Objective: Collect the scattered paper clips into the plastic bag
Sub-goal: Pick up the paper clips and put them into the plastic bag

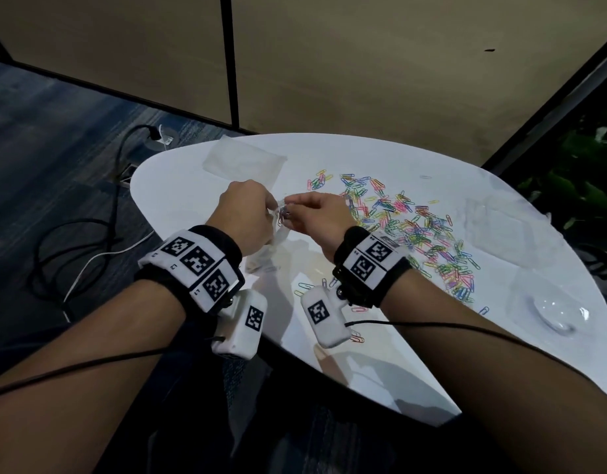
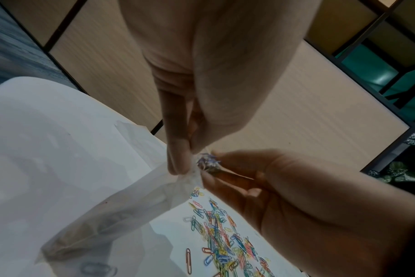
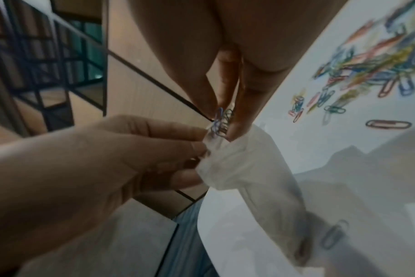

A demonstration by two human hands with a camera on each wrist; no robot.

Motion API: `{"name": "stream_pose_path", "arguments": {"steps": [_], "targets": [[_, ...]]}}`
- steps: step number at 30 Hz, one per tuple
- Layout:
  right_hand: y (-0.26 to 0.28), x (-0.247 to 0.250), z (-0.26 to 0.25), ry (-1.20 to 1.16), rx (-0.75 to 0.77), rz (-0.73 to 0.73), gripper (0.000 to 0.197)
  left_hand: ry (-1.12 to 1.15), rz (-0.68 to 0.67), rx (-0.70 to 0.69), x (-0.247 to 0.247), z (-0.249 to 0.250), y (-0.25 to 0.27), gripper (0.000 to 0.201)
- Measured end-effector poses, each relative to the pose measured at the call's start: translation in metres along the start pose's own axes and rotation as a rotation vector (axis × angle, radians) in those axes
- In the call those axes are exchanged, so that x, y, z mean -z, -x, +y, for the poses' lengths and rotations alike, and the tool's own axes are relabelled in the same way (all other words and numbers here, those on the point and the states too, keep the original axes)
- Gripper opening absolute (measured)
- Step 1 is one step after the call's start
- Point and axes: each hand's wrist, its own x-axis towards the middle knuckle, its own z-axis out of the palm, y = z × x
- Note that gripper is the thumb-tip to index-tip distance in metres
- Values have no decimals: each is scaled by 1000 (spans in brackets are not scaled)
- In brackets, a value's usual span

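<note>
A translucent plastic bag [image 1: 277,238] hangs over the white table [image 1: 179,186], and my left hand [image 1: 272,209] pinches its mouth. In the left wrist view the fingers [image 2: 179,159] grip the bag's [image 2: 130,206] top edge. My right hand [image 1: 291,209] pinches a small bunch of paper clips [image 3: 222,120] right at that mouth [image 3: 216,148]; the same bunch [image 2: 207,162] shows in the left wrist view. A few clips [image 3: 334,234] show through the bag's lower part. The big multicoloured pile of paper clips [image 1: 415,227] lies scattered to the right of my hands.
More clear bags lie flat at the table's far left [image 1: 242,159] and right [image 1: 493,224]. A clear plastic container [image 1: 551,309] sits near the right edge. Loose clips [image 1: 304,287] lie under my right wrist. Cables [image 1: 90,251] run over the carpet to the left; a plant [image 1: 586,186] stands right.
</note>
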Motion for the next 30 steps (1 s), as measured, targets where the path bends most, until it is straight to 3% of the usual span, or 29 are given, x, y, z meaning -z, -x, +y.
{"name": "stream_pose_path", "arguments": {"steps": [3,7,12,14,18,21,24,26,28,30], "targets": [[-1,-2,4,257,64,-24,27,4,0,-2,3,-2,2,30],[5,-1,-1,570,242,-35,26,1,-16,-4,5,-2,5,33],[6,2,4,460,394,77,10,14,3,19,9,-4,5,30],[6,3,8,493,444,53,9,28,13,20,10,-4,5,29],[9,-2,16,781,538,-201,25,49,8,5,9,-3,4,26],[7,3,11,672,615,-90,32,40,23,8,12,-5,2,25],[1,11,9,591,602,33,36,31,44,23,16,-10,0,26],[-1,15,13,607,534,32,39,28,52,22,17,-11,-1,27],[3,15,24,758,411,-102,38,23,52,17,16,-12,-1,28],[8,9,46,1042,352,-357,35,14,42,12,17,-12,-2,29]]}}
